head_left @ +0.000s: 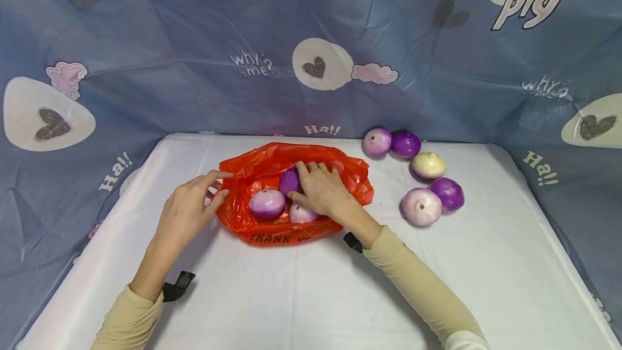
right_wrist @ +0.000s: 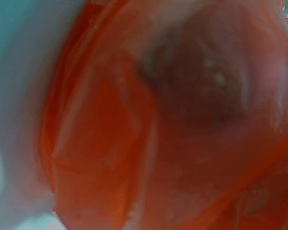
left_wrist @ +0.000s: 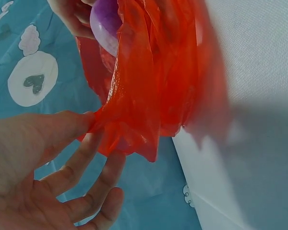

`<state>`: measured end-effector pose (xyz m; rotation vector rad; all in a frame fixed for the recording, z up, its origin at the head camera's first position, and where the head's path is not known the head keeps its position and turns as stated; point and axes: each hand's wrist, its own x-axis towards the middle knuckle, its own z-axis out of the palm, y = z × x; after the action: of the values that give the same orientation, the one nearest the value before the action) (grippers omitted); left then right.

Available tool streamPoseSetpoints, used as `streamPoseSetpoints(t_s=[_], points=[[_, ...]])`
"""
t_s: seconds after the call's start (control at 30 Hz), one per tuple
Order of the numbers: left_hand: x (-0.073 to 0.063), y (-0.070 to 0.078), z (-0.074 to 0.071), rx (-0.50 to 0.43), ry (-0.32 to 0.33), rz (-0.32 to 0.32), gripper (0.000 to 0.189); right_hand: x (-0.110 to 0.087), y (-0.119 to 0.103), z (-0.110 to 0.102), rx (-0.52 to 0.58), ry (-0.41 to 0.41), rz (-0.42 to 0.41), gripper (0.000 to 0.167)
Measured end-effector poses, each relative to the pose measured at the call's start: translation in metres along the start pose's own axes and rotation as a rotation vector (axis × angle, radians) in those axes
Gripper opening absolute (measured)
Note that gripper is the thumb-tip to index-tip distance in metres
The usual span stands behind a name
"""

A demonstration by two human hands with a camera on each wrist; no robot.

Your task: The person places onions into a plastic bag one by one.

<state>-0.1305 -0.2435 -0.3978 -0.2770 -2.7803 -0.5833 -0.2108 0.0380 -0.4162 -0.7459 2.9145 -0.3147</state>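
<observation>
A red plastic bag [head_left: 272, 238] with dark lettering lies on the table with its mouth spread. Inside it are a purple-and-white onion [head_left: 266, 203], a paler onion [head_left: 302, 213] partly under the right hand, and a dark purple onion [head_left: 289, 181]. My left hand [head_left: 187, 204] pinches the bag's left rim between thumb and index finger, while its other fingers stay loose, as the left wrist view shows. Reaching into the bag, my right hand [head_left: 320, 188] grips the dark purple onion from its right side. Red plastic [right_wrist: 105, 143] fills most of the right wrist view and hides that hand.
Right of the bag, several onions sit on the white tablecloth [head_left: 291, 296]: a light purple one [head_left: 377, 142], a dark one [head_left: 406, 144], a yellowish one [head_left: 428, 165], another dark one [head_left: 450, 194] and a pale one [head_left: 421, 207]. A blue printed cloth [head_left: 218, 101] stands behind.
</observation>
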Motion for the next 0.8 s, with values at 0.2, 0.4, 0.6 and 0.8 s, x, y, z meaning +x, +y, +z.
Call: streamPoseSetpoints(t_s=[0.2,0.4,0.6,0.8], points=[[0.000,-0.001,0.000,-0.006,-0.006,-0.002,0.031,0.001,0.000,0.002,0.021,-0.015,0.013,0.073],[0.000,0.000,0.000,-0.008,-0.007,-0.007,0.031,0.000,0.000,0.001,0.028,-0.021,0.018,0.072],[0.000,0.000,0.000,-0.006,-0.003,-0.006,0.031,-0.002,0.000,-0.001,0.029,-0.004,0.007,0.076],[-0.001,-0.001,-0.001,-0.004,-0.006,-0.008,0.032,-0.013,-0.002,-0.010,0.011,0.067,-0.043,0.074]])
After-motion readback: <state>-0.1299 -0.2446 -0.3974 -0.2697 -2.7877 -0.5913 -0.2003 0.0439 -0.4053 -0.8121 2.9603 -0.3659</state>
